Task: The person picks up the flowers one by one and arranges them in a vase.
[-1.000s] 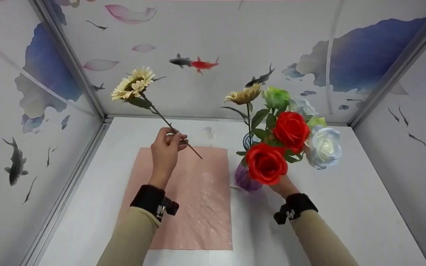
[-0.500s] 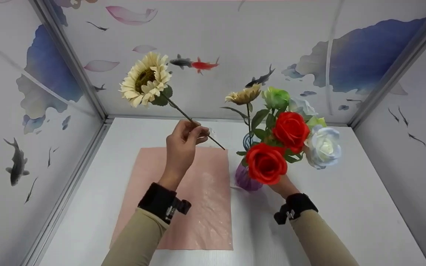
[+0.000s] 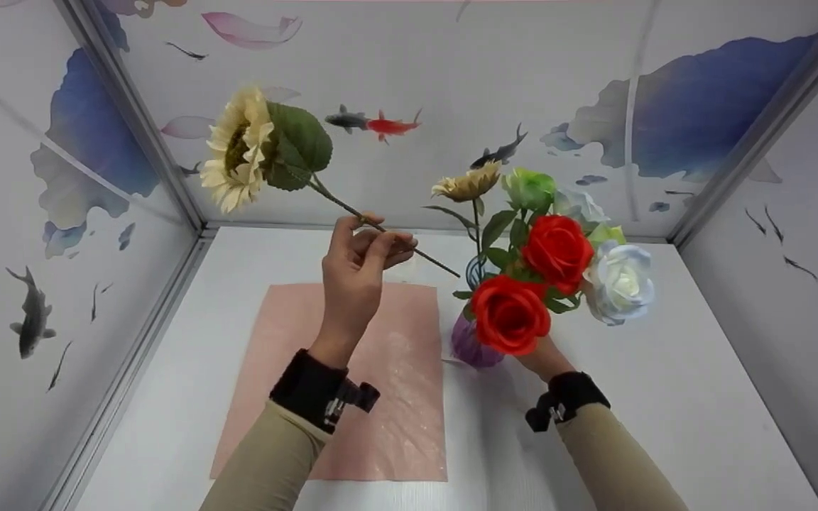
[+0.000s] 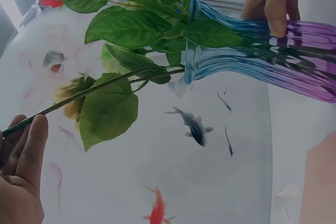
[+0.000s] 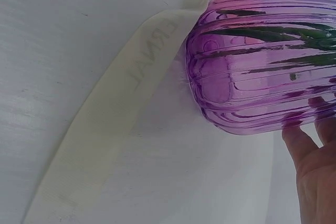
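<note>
My left hand (image 3: pixel 352 287) pinches the thin stem of a cream sunflower (image 3: pixel 235 160) with green leaves. The flower head leans to the upper left, and the stem's bare end overlaps the mouth of the vase in the head view. My right hand (image 5: pixel 317 169) grips the side of the ribbed glass vase (image 4: pixel 315 59), which shades from blue at the neck to purple at the base. Blooms hide most of that hand in the head view. In the vase stand red roses (image 3: pixel 512 316), a white-blue rose (image 3: pixel 622 282), a green rose (image 3: pixel 530 188) and another sunflower (image 3: pixel 469 184).
A sheet of pink wrapping paper (image 3: pixel 388 397) lies on the white table (image 3: pixel 672 397), left of the vase. A pale lettered ribbon (image 5: pixel 118 98) lies by the vase base. Printed walls (image 3: pixel 437 64) enclose the table on three sides.
My left hand has moved right and away from me with the sunflower, bringing the stem end to the vase mouth. The bloom has turned to face left. My right hand stays put.
</note>
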A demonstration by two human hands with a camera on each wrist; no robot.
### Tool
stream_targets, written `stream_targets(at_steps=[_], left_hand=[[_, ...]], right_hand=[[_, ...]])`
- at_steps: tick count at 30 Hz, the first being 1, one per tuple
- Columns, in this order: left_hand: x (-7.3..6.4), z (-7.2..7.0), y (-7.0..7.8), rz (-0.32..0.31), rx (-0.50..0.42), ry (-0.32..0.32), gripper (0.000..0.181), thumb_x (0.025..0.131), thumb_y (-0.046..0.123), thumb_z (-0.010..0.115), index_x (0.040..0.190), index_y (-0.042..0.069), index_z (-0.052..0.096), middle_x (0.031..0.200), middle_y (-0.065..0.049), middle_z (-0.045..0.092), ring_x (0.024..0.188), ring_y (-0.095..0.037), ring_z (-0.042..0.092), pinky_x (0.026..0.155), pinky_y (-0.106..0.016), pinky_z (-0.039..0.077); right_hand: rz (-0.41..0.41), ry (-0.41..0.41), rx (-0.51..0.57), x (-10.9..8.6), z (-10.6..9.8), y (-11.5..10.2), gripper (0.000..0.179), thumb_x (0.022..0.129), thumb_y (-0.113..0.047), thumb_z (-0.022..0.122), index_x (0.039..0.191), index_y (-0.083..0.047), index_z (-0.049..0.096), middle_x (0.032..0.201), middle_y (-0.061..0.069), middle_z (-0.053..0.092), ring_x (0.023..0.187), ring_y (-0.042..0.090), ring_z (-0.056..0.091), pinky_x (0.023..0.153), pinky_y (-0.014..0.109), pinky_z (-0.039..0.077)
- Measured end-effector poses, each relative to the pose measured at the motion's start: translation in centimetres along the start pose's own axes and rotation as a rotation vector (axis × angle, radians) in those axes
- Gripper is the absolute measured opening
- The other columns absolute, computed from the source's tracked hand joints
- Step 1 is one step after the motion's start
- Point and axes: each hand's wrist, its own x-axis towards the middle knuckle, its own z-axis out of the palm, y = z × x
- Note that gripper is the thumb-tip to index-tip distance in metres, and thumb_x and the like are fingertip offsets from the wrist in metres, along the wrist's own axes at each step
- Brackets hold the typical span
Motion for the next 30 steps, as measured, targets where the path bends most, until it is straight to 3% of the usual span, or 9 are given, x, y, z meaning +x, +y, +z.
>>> stream_targets(at_steps=[6,13,23,30], left_hand=[[0.3,0.6,0.5,0.019,-0.044,0.009,0.023,0.105,0.008,0.056,0.125,0.0,0.047,0.107,-0.023,0.071,0.102,-0.037,0.072,0.091,-0.045,0.058],[0.6,1.6,-0.1,0.007,-0.063,-0.009,0.021,0.105,0.006,0.055,0.123,-0.001,0.047,0.107,-0.024,0.07,0.103,-0.036,0.072,0.092,-0.044,0.058],[0.5,2.8,-1.8,0.02,0.04,-0.058,0.017,0.104,0.004,0.056,0.117,-0.004,0.049,0.105,-0.02,0.073,0.1,-0.03,0.074,0.089,-0.039,0.059],[0.2,3.4,-2.6,-0.023,0.104,-0.114,0.015,0.104,0.006,0.057,0.115,-0.003,0.05,0.105,-0.019,0.074,0.098,-0.035,0.074,0.088,-0.035,0.059]], right_hand=[[-0.005,0.001,-0.026,0.0,0.0,0.0,0.017,0.094,0.002,0.063,0.111,0.0,0.058,0.1,-0.001,0.055,0.094,0.012,0.048,0.09,0.031,0.037],[-0.037,0.024,-0.052,0.1,0.1,0.4,0.023,0.091,0.004,0.067,0.112,0.003,0.058,0.102,0.0,0.058,0.094,0.008,0.049,0.091,0.03,0.039],[-0.058,0.054,-0.073,0.4,0.4,0.8,0.019,0.09,0.01,0.065,0.107,0.003,0.059,0.098,0.001,0.057,0.091,0.007,0.048,0.089,0.029,0.038],[-0.053,0.026,-0.037,0.3,0.1,0.6,0.021,0.092,0.004,0.068,0.11,0.0,0.059,0.099,-0.003,0.056,0.093,0.008,0.049,0.089,0.03,0.039]])
